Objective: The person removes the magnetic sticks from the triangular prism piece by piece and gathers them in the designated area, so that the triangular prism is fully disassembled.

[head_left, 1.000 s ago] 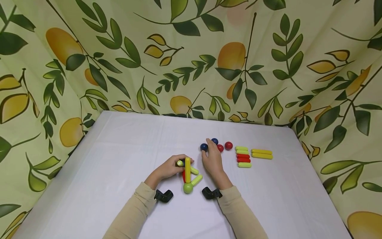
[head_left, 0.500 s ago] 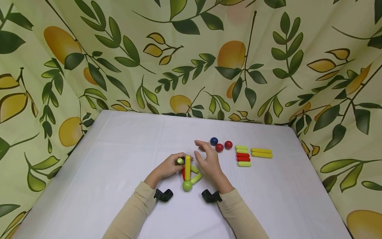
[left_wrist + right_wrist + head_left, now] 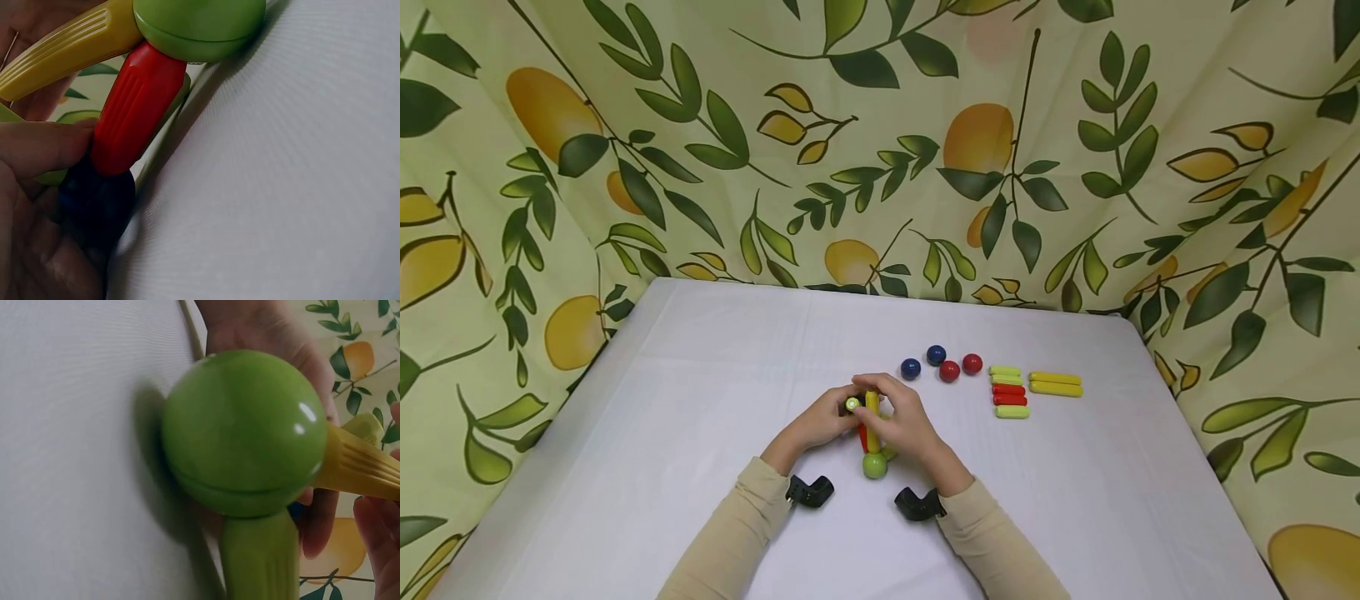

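Note:
A partly built figure of magnetic sticks and balls stands between the hands in the head view. Its green ball (image 3: 874, 466) sits on the table nearest the body, with a yellow stick (image 3: 872, 440), a red stick (image 3: 134, 109) and a light green stick (image 3: 259, 559) joined to it. The left hand (image 3: 818, 422) grips a dark blue ball (image 3: 100, 200) at the red stick's other end. Another light green stick (image 3: 852, 404) points up beside its fingers. The right hand (image 3: 912, 423) has its thumb and fingers around the yellow stick's raised end, partly hiding the figure.
Two loose blue balls (image 3: 911, 369) and two red balls (image 3: 950, 372) lie beyond the right hand. Farther right are light green sticks (image 3: 1012, 412), red sticks (image 3: 1009, 390) and two yellow sticks (image 3: 1056, 389). A leaf-patterned curtain (image 3: 760, 200) surrounds the white table (image 3: 730, 350).
The right hand has left the loose blue ball, come back left and down, and taken the yellow stick's upper end. The left hand has kept its hold with little movement.

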Motion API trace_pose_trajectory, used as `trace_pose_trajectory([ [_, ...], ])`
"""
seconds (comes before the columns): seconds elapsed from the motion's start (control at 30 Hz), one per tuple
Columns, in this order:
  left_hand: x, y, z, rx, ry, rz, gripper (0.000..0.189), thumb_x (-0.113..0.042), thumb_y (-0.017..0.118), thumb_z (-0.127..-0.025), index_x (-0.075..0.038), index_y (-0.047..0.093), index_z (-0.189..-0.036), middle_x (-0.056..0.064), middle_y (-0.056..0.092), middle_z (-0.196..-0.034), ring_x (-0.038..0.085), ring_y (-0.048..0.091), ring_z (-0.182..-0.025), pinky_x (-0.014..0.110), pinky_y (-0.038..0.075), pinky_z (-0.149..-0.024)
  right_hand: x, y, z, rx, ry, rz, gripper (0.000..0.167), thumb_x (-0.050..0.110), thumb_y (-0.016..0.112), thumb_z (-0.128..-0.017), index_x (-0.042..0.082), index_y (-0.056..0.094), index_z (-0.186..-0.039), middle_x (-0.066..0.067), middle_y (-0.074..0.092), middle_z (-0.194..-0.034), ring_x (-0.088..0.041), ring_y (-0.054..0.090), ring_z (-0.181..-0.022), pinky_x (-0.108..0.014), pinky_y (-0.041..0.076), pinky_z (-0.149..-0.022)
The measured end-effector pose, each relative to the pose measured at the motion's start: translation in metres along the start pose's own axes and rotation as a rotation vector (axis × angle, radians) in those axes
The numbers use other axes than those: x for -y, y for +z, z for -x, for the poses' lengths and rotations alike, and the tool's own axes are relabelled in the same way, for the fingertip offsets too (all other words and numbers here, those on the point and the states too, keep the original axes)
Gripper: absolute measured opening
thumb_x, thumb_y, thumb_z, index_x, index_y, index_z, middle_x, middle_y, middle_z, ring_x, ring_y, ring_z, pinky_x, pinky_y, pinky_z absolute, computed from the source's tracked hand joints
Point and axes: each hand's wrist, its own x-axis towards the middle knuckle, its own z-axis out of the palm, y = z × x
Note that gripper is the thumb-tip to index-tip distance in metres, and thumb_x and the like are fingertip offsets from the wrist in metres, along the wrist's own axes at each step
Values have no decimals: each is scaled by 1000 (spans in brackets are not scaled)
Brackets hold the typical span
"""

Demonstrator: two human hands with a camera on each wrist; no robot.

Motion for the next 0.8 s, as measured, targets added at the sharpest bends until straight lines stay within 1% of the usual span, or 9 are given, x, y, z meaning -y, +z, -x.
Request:
trace_pose_trajectory([
  [0.1,-1,0,1,-2,-7,-15,44,-5,57,-91,0,49,-134,14,58,-127,17,52,-106,27,43,-96,-1,2,1,37,27,3,39,7,72,-82,5,60,-119,-8,66,-114,-20,62,-103,-30,52,-87],
  [0.13,-6,0,2,-3,-10,-21,44,-5,57,-91,2,49,-134,15,58,-127,18,52,-106,29,43,-97,-2,2,2,47,31,-2,38,8,71,-83,5,60,-119,-7,66,-113,-18,61,-104,-30,52,-88],
  [0.17,-12,-1,4,-1,-8,-24,43,-5,57,-91,3,49,-133,16,59,-126,17,52,-105,29,43,-97,-2,3,2,57,35,-8,37,8,71,-83,5,61,-119,-6,66,-113,-18,61,-104,-30,51,-89],
  [0.3,-13,-2,5,2,-17,-18,41,-8,57,-92,5,50,-131,17,60,-120,15,52,-97,24,45,-89,-3,5,1,71,37,-7,33,11,72,-83,6,63,-114,-5,67,-108,-16,62,-103,-30,50,-92],
  [0.33,-13,-2,4,5,-21,-14,41,-7,57,-92,6,49,-130,18,61,-119,15,52,-95,24,45,-87,-2,6,1,69,37,-4,31,11,72,-83,7,63,-112,-4,67,-107,-15,62,-102,-29,51,-91],
  [0.4,-3,-1,2,6,-22,1,43,-4,56,-89,5,50,-131,16,61,-118,14,52,-92,21,44,-84,-2,6,0,64,35,8,29,11,73,-82,8,64,-110,-3,67,-104,-15,62,-99,-28,51,-88],
  [0.63,-2,0,1,4,-9,15,49,6,54,-81,1,53,-130,14,62,-116,14,53,-89,21,45,-80,-1,6,-2,48,16,30,21,11,73,-83,9,68,-103,-2,68,-98,-13,62,-91,-26,52,-81],
  [0.7,-1,0,1,10,-1,11,49,5,54,-82,1,52,-131,14,61,-117,15,53,-90,22,45,-82,0,6,-3,32,10,54,20,12,74,-82,8,69,-101,-2,69,-96,-14,63,-89,-26,52,-79],
  [0.8,0,1,1,15,10,-3,48,1,55,-86,1,49,-134,14,60,-123,14,54,-98,24,46,-91,0,6,-3,-10,7,92,18,14,74,-82,7,70,-98,-3,69,-94,-14,64,-87,-27,54,-77],
])
